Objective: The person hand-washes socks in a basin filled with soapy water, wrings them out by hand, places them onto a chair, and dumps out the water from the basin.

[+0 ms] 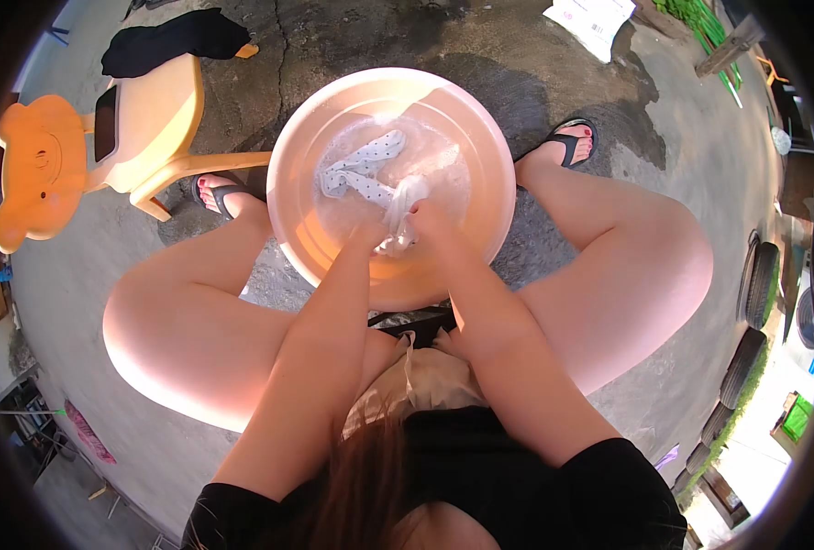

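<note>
A white cloth with dark polka dots (363, 170) lies wet and bunched in a large pale pink basin (289, 156) of cloudy, sudsy water. My right hand (430, 220) is closed on a twisted part of this cloth near the middle of the basin, with a red thumbnail showing. Close beside it, my left hand (367, 235) also grips the bunched fabric, its fingers partly hidden by suds and cloth. One end of the cloth spreads toward the far left side of the water.
The basin stands on concrete between my legs. To the left is a yellow child's chair (155, 115) with a bear-shaped back, a dark phone-like slab and black cloth (173, 43) on it. A white bag (592, 26) lies far right; tyres (744, 367) line the right edge.
</note>
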`<state>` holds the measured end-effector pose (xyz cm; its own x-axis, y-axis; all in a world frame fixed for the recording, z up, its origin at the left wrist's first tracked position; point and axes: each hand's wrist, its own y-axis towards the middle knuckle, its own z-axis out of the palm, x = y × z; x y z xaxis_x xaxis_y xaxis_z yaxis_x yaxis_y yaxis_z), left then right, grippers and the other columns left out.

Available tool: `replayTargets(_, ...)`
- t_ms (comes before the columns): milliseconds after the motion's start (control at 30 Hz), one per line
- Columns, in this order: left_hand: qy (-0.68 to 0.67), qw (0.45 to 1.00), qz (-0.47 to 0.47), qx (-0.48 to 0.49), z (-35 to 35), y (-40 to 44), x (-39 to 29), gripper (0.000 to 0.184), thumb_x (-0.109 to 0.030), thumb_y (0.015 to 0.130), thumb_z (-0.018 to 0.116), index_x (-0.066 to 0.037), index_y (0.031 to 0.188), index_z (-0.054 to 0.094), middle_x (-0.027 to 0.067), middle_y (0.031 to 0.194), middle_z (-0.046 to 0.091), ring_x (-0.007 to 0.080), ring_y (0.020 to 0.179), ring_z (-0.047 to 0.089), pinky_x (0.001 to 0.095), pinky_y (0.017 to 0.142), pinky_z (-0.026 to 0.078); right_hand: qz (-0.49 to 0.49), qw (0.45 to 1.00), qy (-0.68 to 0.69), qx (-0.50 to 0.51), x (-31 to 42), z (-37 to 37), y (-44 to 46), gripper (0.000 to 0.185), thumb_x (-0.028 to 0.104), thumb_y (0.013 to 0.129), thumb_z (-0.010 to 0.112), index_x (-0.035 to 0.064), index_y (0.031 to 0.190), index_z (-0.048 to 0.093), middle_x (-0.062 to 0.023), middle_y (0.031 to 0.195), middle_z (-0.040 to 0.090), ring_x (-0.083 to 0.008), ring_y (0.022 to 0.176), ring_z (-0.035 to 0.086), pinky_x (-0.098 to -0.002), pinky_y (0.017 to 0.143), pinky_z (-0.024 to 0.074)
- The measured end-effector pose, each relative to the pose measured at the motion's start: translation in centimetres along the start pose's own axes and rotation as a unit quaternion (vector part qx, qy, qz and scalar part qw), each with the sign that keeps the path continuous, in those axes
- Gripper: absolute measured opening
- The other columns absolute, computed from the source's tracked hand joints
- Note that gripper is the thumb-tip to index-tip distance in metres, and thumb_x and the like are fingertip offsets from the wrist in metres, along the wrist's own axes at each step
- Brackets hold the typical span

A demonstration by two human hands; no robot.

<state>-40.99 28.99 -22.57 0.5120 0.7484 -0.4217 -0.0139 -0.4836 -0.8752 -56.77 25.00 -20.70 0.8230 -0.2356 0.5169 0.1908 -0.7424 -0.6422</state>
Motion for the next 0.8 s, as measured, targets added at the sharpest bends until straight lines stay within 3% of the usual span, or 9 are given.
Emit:
replayTargets(67,-0.048,0.997,0.046,-0.031,-1.7,1.1,-0.9,0.022,-0.016,0.077,0.059,-0.003,0.094,0.066,0.0089,0.08,0.067,0.0216,0.061,0.064,0.0334,0.044,0.048,-0.026,0.994,0.074,-0.072,2.8,-3.2,-0.9,0.025,0.021,0.074,0.059,0.0057,0.092,0.069,-0.0177,0.09,0.067,-0.0309,0.083,0.066,-0.0397,0.073,0.0507)
replayTargets(133,-0.12,0.985,0.078,-0.097,-3.4,-3.5,-5.1,0.025,-0.018,0.078,0.06,-0.002,0.097,0.064,0.0102,0.079,0.066,0.0187,0.06,0.063,0.0306,0.045,0.048,-0.082,0.979,0.128,-0.135,5.1,-5.9,-2.2,0.023,0.02,0.074,0.06,0.0048,0.089,0.068,-0.0178,0.09,0.067,-0.0299,0.083,0.065,-0.0389,0.072,0.05)
replayTargets(200,-0.164,0.969,0.123,-0.141,-4.8,-9.0,-8.8,0.026,-0.018,0.081,0.059,0.0,0.099,0.063,0.0096,0.078,0.064,0.0155,0.06,0.061,0.0286,0.046,0.047,-0.062,0.963,0.237,-0.111,8.5,-9.2,-5.4,0.022,0.019,0.075,0.061,0.0029,0.089,0.066,-0.0173,0.088,0.066,-0.0282,0.079,0.065,-0.038,0.071,0.0493)
replayTargets(300,-0.181,0.95,0.202,-0.157,-6.3,-15.7,-12.0,0.027,-0.016,0.085,0.056,0.002,0.104,0.061,0.0069,0.079,0.062,0.0117,0.063,0.057,0.0266,0.05,0.046,-0.194,0.928,0.219,-0.229,11.4,-12.0,-9.3,0.022,0.017,0.078,0.059,0.0002,0.092,0.064,-0.0172,0.085,0.066,-0.0277,0.077,0.064,-0.0363,0.071,0.0489)
replayTargets(567,-0.242,0.903,0.342,-0.09,-7.5,-26.2,-13.3,0.038,-0.014,0.086,0.054,0.006,0.118,0.055,0.0098,0.093,0.062,0.0127,0.072,0.057,0.0241,0.059,0.046,-0.319,0.859,0.307,-0.257,13.6,-15.1,-18.8,0.024,0.013,0.082,0.059,-0.0016,0.1,0.059,-0.018,0.087,0.064,-0.0257,0.078,0.063,-0.0339,0.07,0.0477)
replayTargets(800,-0.249,0.894,0.334,-0.165,-5.2,-27.6,-12.9,0.029,-0.018,0.089,0.056,-0.002,0.113,0.06,0.0062,0.093,0.065,0.0113,0.077,0.062,0.0228,0.062,0.052,-0.326,0.851,0.37,-0.182,11.1,-11.7,-19.5,0.03,0.01,0.076,0.062,-0.0023,0.103,0.058,-0.0116,0.09,0.063,-0.0185,0.083,0.061,-0.0319,0.075,0.0475)
